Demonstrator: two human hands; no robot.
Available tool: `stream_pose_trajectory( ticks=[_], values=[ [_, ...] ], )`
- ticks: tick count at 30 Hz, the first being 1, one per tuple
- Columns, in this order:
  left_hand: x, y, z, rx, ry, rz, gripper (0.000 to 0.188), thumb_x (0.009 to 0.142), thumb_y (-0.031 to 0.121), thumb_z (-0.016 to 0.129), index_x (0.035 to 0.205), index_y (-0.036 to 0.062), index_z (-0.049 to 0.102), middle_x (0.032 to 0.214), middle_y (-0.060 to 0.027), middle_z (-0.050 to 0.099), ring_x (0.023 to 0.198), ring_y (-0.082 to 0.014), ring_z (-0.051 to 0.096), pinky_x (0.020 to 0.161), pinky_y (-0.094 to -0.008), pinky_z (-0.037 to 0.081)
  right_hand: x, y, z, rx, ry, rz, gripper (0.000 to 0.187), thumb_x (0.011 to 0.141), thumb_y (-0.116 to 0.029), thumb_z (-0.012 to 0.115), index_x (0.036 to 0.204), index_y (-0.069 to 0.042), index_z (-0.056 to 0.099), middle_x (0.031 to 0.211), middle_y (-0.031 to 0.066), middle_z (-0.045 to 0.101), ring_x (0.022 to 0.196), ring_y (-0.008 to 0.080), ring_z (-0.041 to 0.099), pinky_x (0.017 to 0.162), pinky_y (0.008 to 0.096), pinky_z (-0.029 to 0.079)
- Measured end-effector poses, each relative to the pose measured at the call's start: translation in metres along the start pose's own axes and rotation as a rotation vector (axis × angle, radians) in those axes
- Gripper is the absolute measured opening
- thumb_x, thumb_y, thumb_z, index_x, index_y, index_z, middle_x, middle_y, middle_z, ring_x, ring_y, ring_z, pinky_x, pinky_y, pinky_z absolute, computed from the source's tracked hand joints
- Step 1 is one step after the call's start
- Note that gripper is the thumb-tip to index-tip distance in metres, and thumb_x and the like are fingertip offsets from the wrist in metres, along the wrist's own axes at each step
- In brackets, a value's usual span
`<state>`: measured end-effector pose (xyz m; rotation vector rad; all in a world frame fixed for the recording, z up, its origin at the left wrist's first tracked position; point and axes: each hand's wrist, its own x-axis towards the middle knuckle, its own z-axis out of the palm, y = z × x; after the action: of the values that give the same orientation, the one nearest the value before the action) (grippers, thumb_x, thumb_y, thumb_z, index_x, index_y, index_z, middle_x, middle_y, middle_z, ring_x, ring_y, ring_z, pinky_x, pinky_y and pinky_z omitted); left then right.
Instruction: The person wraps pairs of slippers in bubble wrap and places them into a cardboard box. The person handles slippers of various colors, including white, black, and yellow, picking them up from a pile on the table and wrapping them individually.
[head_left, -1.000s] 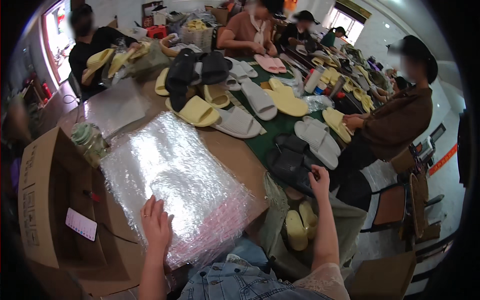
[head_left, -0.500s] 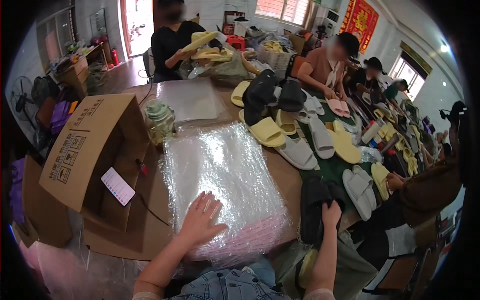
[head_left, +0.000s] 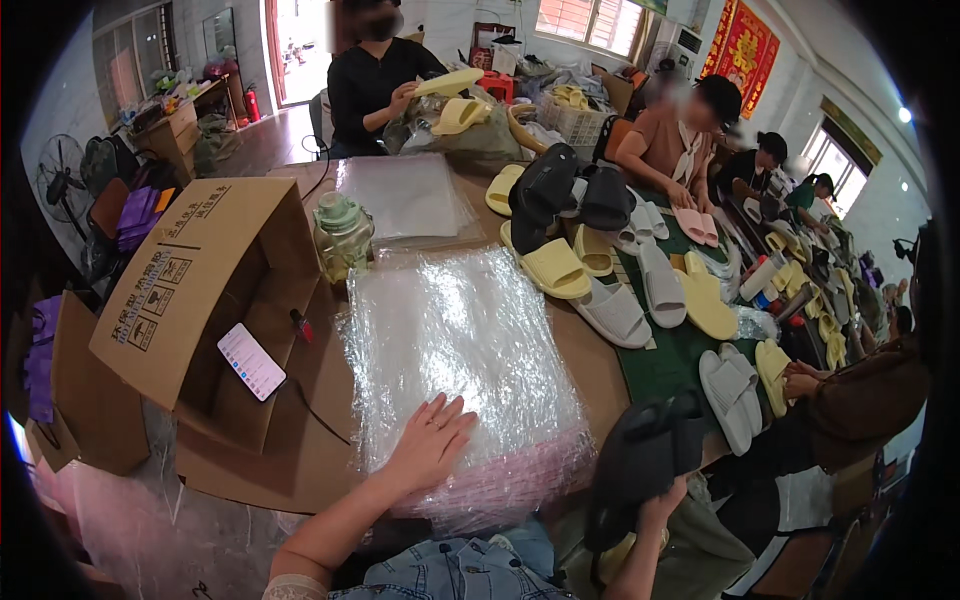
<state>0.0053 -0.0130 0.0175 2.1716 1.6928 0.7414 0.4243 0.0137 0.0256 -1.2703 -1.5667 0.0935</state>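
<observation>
My left hand (head_left: 432, 447) lies with fingers stretched out on a stack of clear plastic bags (head_left: 455, 340), near its pinkish lower edge. A ring shows on one finger. At the right front, my right hand (head_left: 662, 503) grips a pair of black slide slippers (head_left: 645, 460) from below, and they hide part of its fingers. The slippers are raised and tilted over the table's near edge. Beyond them, grey slides (head_left: 727, 398) and a yellow slide (head_left: 773, 375) rest on the green surface (head_left: 660, 375).
An open cardboard box (head_left: 190, 270) with a phone (head_left: 251, 362) stands on the left. A glass jar (head_left: 343, 235) is behind the bags, near another bag stack (head_left: 400, 195). Slippers are piled at the back right (head_left: 560, 265). Several people work around the table; one handles pink slides (head_left: 695, 226).
My right hand has picked up the black slippers and drawn them toward me, tilting them. My left hand stays on the bags. The person at the back has lowered a yellow slipper.
</observation>
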Motion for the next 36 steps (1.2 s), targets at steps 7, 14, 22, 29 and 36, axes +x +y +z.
stream_pose_trajectory(
  ticks=[7, 14, 22, 29, 36],
  values=[
    [0.025, 0.025, 0.008, -0.054, 0.097, -0.050, 0.048, 0.104, 0.028, 0.047, 0.151, 0.0153, 0.045, 0.148, -0.0262, 0.047, 0.139, -0.0473, 0.039, 0.117, -0.0550, 0.028, -0.006, -0.069, -0.009, -0.143, -0.861, -0.393, 0.023, 0.059, -0.013, 0.070, 0.078, -0.004, 0.062, 0.077, 0.0132, 0.060, 0.068, 0.0387, 0.059, 0.059, 0.0441, 0.046],
    [0.028, 0.039, -0.005, -0.159, 0.076, -0.033, 0.048, 0.103, 0.022, 0.046, 0.150, 0.0108, 0.045, 0.149, -0.0267, 0.046, 0.139, -0.0519, 0.036, 0.119, -0.0554, 0.026, 0.000, -0.090, 0.031, -0.143, -0.932, -0.238, 0.025, 0.072, -0.020, 0.073, 0.077, -0.001, 0.057, 0.081, 0.0171, 0.059, 0.075, 0.0393, 0.064, 0.065, 0.0490, 0.052],
    [0.012, 0.076, -0.014, -0.030, 0.023, 0.140, 0.047, 0.102, 0.022, 0.049, 0.146, 0.0054, 0.049, 0.158, -0.0195, 0.037, 0.148, -0.0453, 0.026, 0.121, -0.0588, 0.021, -0.003, -0.116, 0.060, -0.168, -0.880, -0.234, 0.028, 0.079, -0.024, 0.073, 0.083, 0.000, 0.058, 0.086, 0.0189, 0.061, 0.075, 0.0395, 0.065, 0.067, 0.0484, 0.054],
    [0.005, 0.102, -0.028, -0.171, 0.014, 0.256, 0.052, 0.100, 0.017, 0.050, 0.149, 0.0000, 0.044, 0.161, -0.0165, 0.033, 0.152, -0.0398, 0.021, 0.123, -0.0538, 0.019, -0.007, -0.108, 0.129, -0.065, -0.896, -0.370, 0.027, 0.081, -0.024, 0.072, 0.089, 0.000, 0.061, 0.092, 0.0212, 0.064, 0.079, 0.0396, 0.068, 0.068, 0.0483, 0.056],
    [-0.014, 0.116, -0.037, -0.254, -0.072, 0.374, 0.054, 0.102, 0.016, 0.045, 0.153, -0.0021, 0.037, 0.162, -0.0194, 0.030, 0.152, -0.0399, 0.021, 0.124, -0.0520, 0.017, 0.032, -0.150, 0.204, -0.266, -0.855, -0.132, 0.028, 0.088, -0.027, 0.068, 0.095, 0.000, 0.062, 0.098, 0.0218, 0.064, 0.080, 0.0400, 0.070, 0.067, 0.0491, 0.057]
  ],
)
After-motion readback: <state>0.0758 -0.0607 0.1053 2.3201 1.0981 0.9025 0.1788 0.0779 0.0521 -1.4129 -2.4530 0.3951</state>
